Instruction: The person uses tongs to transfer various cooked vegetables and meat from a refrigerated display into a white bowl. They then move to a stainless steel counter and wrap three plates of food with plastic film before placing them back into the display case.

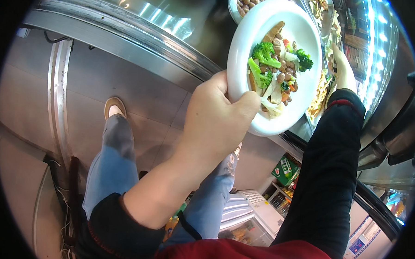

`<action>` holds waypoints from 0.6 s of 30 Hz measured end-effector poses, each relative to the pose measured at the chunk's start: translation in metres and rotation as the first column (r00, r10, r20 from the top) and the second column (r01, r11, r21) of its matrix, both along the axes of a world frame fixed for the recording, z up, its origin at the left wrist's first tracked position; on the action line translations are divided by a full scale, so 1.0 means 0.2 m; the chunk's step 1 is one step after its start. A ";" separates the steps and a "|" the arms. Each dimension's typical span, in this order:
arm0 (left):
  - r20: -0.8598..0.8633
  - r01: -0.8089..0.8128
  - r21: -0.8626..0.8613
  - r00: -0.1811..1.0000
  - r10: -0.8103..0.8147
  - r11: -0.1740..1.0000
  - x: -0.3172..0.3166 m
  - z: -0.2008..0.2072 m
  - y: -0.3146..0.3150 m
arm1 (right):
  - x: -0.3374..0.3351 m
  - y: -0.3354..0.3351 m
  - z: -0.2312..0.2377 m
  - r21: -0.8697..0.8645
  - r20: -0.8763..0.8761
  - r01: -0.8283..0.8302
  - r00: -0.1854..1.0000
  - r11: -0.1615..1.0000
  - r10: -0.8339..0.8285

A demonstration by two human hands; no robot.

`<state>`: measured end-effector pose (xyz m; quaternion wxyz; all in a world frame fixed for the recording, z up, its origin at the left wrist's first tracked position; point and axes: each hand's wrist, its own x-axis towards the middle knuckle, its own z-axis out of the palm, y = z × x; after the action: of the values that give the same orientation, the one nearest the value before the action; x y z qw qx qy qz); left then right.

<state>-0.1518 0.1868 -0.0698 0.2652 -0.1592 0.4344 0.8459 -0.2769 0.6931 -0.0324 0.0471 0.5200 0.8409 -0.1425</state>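
White plate (pixel 236 59), in the head view, is gripped at the rim by the left hand (pixel 218 113), its thumb over the edge. Broccoli (pixel 265 54) and brown beans (pixel 286 74) lie on it, just beyond this thumb. To the right of the plate, the right hand (pixel 345 70) reaches beside yellowish food strips (pixel 319 97); its fingertips are unclear, so I cannot tell if it grips. Probably the step is plating food; the next move calls for a steady plate. Left fingers underneath are hidden; the bowl (pixel 233 9) beyond is cut off.
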 end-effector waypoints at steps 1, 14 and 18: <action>0.010 0.003 0.006 1.000 -0.004 1.000 0.00 0.00 -0.01 | 0.00 0.00 0.00 -0.004 0.009 0.013 1.000 1.000 -0.013; -0.024 0.003 -0.044 1.000 -0.004 0.999 0.00 0.01 -0.02 | 0.12 -0.15 0.00 -0.039 -0.234 0.046 0.971 0.998 -0.054; -0.038 -0.020 -0.057 0.999 0.018 0.998 0.00 0.02 -0.01 | 0.23 -0.26 0.04 -0.133 -0.380 -0.050 0.925 0.990 -0.004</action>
<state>-0.1526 0.1840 -0.0664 0.2445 -0.1552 0.4618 0.8384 -0.2312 0.6420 -0.0249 -0.0782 0.4680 0.8281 -0.2986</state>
